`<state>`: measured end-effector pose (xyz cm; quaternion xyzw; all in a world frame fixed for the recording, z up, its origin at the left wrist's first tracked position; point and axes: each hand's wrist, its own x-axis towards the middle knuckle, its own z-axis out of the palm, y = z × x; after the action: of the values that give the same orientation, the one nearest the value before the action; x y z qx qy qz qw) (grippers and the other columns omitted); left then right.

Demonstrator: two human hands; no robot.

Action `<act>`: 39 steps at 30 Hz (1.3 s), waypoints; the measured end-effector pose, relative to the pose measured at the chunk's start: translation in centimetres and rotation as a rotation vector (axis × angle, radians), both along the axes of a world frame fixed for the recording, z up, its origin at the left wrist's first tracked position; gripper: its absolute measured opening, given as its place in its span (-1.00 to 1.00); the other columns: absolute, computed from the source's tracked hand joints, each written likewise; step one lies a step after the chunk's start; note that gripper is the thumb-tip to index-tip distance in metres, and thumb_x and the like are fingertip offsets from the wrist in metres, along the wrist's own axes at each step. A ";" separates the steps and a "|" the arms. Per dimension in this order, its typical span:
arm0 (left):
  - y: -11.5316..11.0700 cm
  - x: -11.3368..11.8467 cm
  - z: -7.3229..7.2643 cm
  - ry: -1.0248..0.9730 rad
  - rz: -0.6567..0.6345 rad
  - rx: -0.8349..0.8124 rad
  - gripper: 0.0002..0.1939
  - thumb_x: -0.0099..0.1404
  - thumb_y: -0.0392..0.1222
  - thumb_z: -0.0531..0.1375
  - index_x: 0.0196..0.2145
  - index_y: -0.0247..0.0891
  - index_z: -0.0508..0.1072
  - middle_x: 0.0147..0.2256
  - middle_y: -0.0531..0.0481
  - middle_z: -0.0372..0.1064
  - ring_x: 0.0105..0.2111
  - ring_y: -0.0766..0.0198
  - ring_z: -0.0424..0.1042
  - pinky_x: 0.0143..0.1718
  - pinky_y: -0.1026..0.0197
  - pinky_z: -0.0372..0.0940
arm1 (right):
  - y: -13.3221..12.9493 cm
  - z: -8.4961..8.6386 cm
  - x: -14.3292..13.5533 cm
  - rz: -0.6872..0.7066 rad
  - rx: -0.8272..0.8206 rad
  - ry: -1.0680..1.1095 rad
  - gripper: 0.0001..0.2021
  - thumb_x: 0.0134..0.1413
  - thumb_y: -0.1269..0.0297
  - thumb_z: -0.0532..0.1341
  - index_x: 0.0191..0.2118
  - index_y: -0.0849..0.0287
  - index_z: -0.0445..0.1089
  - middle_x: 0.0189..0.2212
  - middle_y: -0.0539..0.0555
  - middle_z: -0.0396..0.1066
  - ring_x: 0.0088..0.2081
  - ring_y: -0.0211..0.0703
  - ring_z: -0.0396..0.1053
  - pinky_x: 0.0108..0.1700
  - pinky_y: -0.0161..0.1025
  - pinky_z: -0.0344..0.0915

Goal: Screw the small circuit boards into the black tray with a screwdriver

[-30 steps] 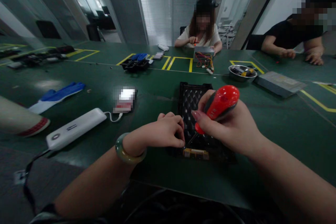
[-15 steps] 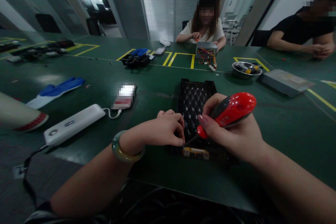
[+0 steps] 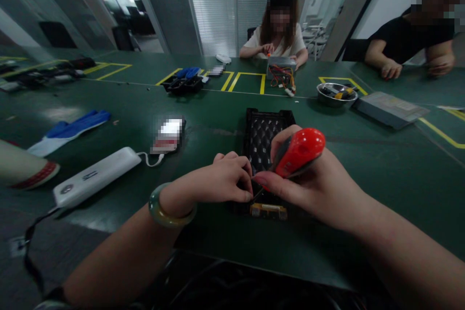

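My right hand (image 3: 323, 193) is wrapped round the handle of a red and black screwdriver (image 3: 302, 150), which leans with its shaft pointing down and left. The shaft's tip is close to my left fingertips. Under both hands lies a black plastic casing (image 3: 288, 116) with a quilted-looking inner face. My left hand (image 3: 227, 177) rests at its near left corner, thumb and fingers drawn together; what they pinch, if anything, is hidden. A small yellowish-brown circuit board (image 3: 269, 211) sits along the casing's near end.
Left are a white power bank (image 3: 96, 174), cabled to a phone (image 3: 169, 134), and a blue-white glove (image 3: 72, 128). Farther off stand a metal bowl of tools (image 3: 336, 101), a flat grey metal panel (image 3: 392, 109) and a wired metal box (image 3: 281, 63). Two people sit across the table.
My right hand has shifted slightly left, and the screwdriver's handle now stands steeper. My left hand keeps its place at the casing's corner. The whole view has moved a little.
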<state>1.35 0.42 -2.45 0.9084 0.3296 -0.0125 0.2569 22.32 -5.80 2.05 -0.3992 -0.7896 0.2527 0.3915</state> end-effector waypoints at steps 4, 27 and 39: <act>0.0 0.0 0.2 0.037 -0.034 -0.011 -0.82 0.28 -0.01 0.28 -0.27 -0.11 0.61 -0.08 0.01 0.37 -0.02 0.05 0.25 -0.02 0.02 0.06 | -0.4 0.3 0.0 0.039 -0.199 0.169 -0.69 -0.05 0.25 0.49 -0.27 0.12 0.36 -0.28 -0.06 0.41 -0.33 -0.29 0.43 -0.32 -0.36 0.42; -0.1 -0.3 -0.4 -0.024 0.006 0.021 -0.77 0.26 0.02 0.28 -0.19 -0.11 0.57 -0.10 0.01 0.42 -0.04 0.03 0.31 0.02 -0.02 0.11 | -1.2 1.1 0.4 0.062 -0.141 0.029 -0.45 0.26 0.20 0.27 0.30 -0.17 0.13 0.16 -0.07 0.35 0.10 -0.26 0.39 0.12 -0.34 0.36; -0.4 -0.2 0.1 -0.021 0.028 0.003 -0.76 0.24 0.03 0.29 -0.19 -0.11 0.58 0.03 -0.02 0.37 0.04 -0.02 0.25 0.08 -0.04 0.07 | -1.1 0.3 -0.2 0.107 -0.210 0.110 -0.47 0.26 0.38 0.21 0.28 0.06 0.08 0.07 0.09 0.39 0.02 -0.18 0.41 0.13 -0.17 0.37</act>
<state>1.16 -0.01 -2.36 0.9043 0.3393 0.0012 0.2590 22.11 -6.87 2.39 -0.3810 -0.7563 0.3761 0.3761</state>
